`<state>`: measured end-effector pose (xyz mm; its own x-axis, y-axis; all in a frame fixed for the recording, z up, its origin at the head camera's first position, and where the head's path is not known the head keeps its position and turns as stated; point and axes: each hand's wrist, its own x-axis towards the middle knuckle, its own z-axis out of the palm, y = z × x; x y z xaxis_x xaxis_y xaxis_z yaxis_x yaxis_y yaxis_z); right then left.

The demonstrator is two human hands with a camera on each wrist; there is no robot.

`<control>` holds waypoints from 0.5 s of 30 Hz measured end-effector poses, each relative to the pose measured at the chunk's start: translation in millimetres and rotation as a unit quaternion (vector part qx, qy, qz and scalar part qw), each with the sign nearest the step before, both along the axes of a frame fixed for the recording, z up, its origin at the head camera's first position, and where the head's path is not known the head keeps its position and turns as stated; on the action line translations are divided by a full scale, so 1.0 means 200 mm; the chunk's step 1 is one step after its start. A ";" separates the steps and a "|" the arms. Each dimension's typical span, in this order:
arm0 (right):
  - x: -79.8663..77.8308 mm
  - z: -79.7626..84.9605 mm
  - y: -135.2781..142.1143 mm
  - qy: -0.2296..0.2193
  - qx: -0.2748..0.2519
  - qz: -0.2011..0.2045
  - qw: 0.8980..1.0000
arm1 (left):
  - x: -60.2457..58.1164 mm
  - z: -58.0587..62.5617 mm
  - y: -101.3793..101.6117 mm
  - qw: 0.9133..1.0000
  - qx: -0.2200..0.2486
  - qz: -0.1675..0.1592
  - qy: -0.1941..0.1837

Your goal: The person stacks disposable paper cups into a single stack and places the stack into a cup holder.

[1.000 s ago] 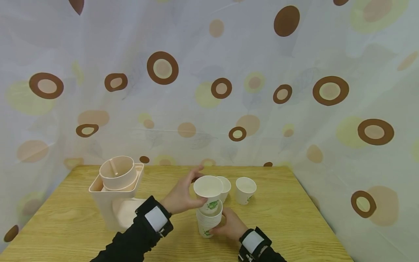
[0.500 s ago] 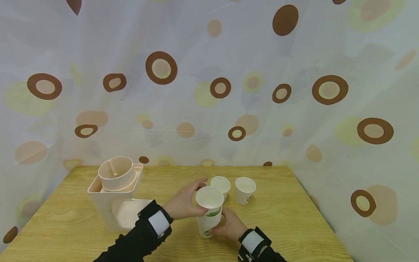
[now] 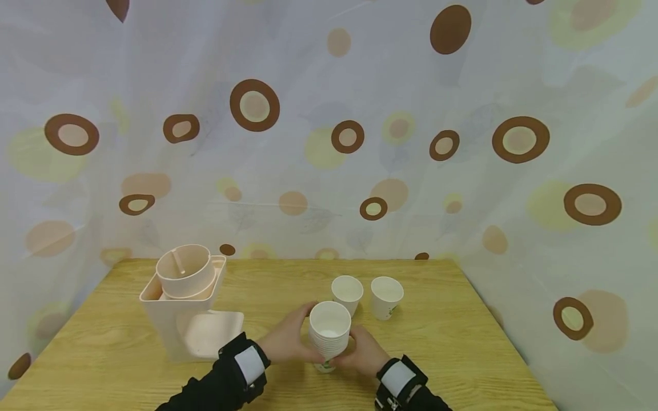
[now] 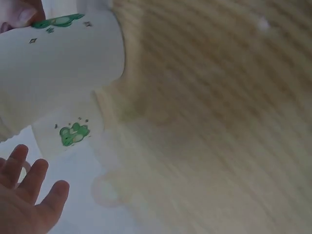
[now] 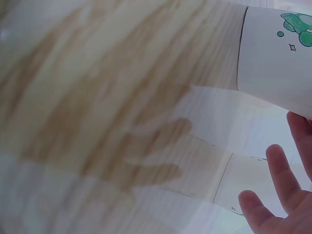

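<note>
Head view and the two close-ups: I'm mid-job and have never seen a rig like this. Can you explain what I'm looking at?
There's no machine: these are a person's bare left hand and right hand. The wide picture is taken from the person's head, looking forward and down; the close-ups are taken from the left and right wrists.

The two hands hold a stack of paper cups between them, one at each side. On the wooden table, one loose cup stands just behind the stack, and a second loose cup to the right of that. Farther left stands a pale container with a round piece in its top.
</note>
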<state>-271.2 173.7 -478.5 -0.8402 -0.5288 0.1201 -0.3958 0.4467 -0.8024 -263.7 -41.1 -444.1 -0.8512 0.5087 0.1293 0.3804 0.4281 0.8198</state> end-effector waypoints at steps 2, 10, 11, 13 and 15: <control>0.00 0.00 0.00 -0.002 0.004 -0.004 1.000 | 0.00 -0.03 0.01 1.000 0.011 0.005 -0.003; 0.02 0.05 0.02 0.004 0.038 -0.006 0.999 | 0.00 -0.07 -0.01 0.999 0.018 0.042 0.026; 0.02 0.07 0.04 0.015 0.047 -0.029 0.998 | 0.00 -0.07 -0.02 0.998 0.017 0.046 0.024; 0.02 0.11 0.08 0.038 0.048 -0.101 0.993 | -0.01 -0.07 -0.03 0.998 0.014 0.051 0.022; 0.00 0.16 0.13 0.061 0.025 -0.190 0.980 | -0.02 -0.07 -0.04 0.998 0.013 0.052 0.023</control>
<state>-271.5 199.5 -446.8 -0.9584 -0.1884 0.2145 -0.2854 0.6182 -0.7324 -267.0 -48.3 -458.0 -0.8919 0.4144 0.1813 0.3726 0.4459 0.8138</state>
